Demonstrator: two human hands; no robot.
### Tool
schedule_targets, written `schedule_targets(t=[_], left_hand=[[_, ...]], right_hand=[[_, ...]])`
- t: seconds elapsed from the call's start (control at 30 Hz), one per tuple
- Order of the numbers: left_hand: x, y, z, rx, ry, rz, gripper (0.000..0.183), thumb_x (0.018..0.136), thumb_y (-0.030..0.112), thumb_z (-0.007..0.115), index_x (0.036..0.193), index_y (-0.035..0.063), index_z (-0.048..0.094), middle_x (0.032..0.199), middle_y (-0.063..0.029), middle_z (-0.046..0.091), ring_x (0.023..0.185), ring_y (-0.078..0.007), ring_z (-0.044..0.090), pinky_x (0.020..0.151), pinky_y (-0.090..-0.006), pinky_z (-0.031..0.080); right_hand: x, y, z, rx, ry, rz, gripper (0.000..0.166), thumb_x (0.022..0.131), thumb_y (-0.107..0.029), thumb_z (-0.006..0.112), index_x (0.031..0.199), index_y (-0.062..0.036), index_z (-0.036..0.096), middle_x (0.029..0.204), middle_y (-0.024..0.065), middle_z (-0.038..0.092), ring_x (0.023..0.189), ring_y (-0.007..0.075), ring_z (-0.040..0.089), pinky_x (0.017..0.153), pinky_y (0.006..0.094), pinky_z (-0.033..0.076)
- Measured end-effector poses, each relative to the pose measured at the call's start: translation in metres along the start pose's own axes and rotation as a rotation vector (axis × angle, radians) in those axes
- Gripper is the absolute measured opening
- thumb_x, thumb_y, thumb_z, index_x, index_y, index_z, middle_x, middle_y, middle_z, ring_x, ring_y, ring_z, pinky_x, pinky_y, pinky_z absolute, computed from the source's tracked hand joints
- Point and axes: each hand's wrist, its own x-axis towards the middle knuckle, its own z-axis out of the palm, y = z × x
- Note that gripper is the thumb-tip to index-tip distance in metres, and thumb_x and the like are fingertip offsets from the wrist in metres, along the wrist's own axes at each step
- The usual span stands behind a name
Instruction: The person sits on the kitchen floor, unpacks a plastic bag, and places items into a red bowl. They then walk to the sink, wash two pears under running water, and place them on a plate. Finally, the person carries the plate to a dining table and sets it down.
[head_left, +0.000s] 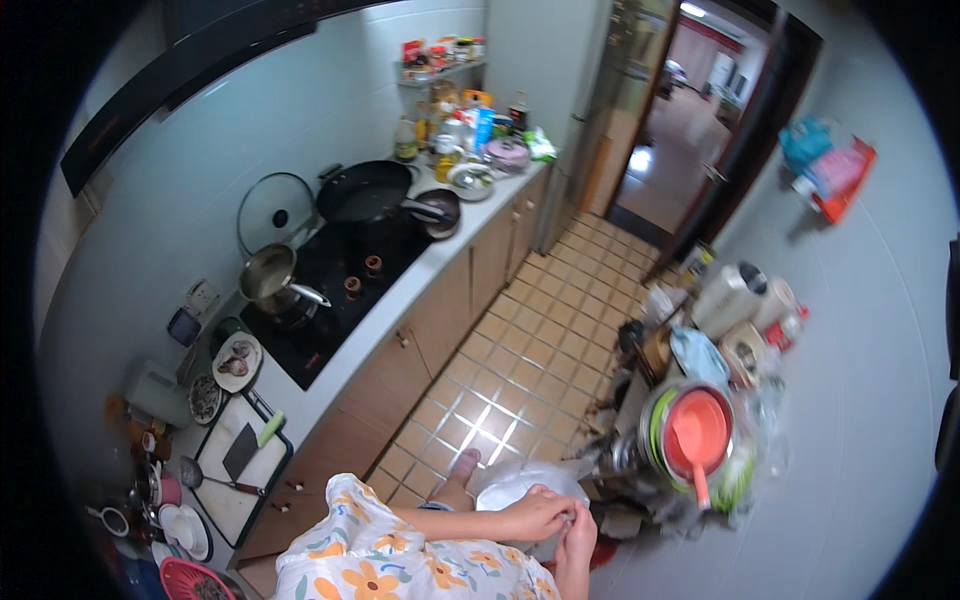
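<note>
My left hand (538, 513) and my right hand (579, 536) meet in front of me at the bottom of the view. Their fingertips are drawn together and touch. Something small and pale may be pinched between them, but the fingers hide it. Just behind and beneath the hands is a white plastic bag (517, 484), with a red rim (604, 553) partly showing below it. To the left, a cleaver with a green handle (271, 429) lies on a white cutting board (238, 472). A ladle (192, 472) rests across the same board.
A steel saucepan (268, 276) and a black wok (365, 191) stand on the black cooktop (330, 315). A plate of raw meat (237, 363) sits beside it. On the right, a red dipper (697, 431) rests in stacked basins. The tiled floor (517, 337) leads to an open doorway.
</note>
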Motion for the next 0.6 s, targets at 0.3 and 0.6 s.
schedule_targets(t=[0.3, 0.6], left_hand=[[0.069, -0.089, -0.220, 0.197, -0.115, -0.166, 0.034, 0.085, 0.021, 0.057, 0.117, 0.0083, 0.057, 0.111, -0.0144, 0.058, 0.108, -0.0328, 0.051, 0.095, -0.0434, 0.038], [0.228, -0.142, -0.323, -0.076, 0.135, -0.175, 0.021, 0.087, 0.012, 0.059, 0.106, 0.0048, 0.061, 0.098, -0.0125, 0.063, 0.092, -0.0254, 0.062, 0.074, -0.0342, 0.050]], right_hand=[[0.144, -0.042, 0.185, 0.008, -0.003, 0.094, 0.018, 0.092, -0.014, 0.053, 0.095, 0.0023, 0.060, 0.080, 0.0101, 0.064, 0.072, 0.0192, 0.061, 0.068, 0.0289, 0.047], [0.312, -0.135, 0.267, -0.043, 0.007, -0.096, 0.020, 0.093, -0.018, 0.053, 0.095, 0.0008, 0.059, 0.077, 0.0071, 0.062, 0.076, 0.0174, 0.059, 0.077, 0.0293, 0.045]])
